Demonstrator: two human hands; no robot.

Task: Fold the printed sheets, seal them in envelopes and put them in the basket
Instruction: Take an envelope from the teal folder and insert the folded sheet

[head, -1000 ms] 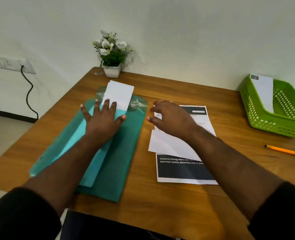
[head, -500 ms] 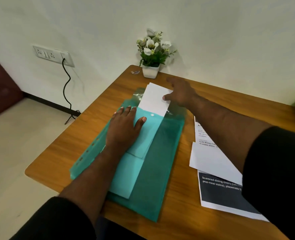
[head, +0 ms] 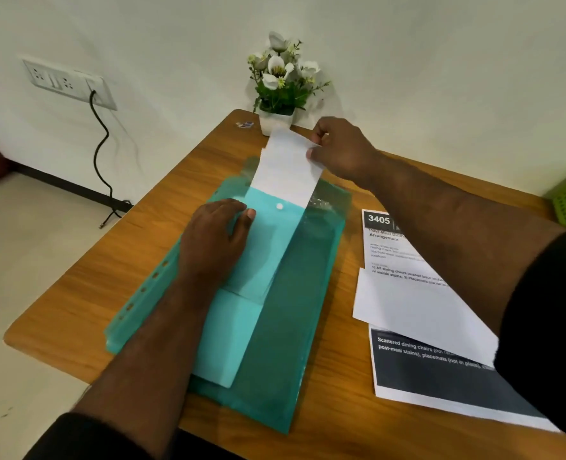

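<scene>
Now right hand (head: 339,151) pinches white envelope (head: 288,167); left hand (head: 213,240) flat.

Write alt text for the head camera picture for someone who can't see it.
A person's right hand pinches a white envelope that sticks out of a green plastic folder on a wooden table, while the left hand presses flat on the folder. Printed sheets lie to the right, a flower pot behind.

On the printed sheet (head: 391,240), "3405" is shown in white on a dark header, with "Arrangement" below. On its dark lower band, "Scattered dining chairs" and "post-meal stains), placemats" can be read; smaller lines are blurred.
</scene>
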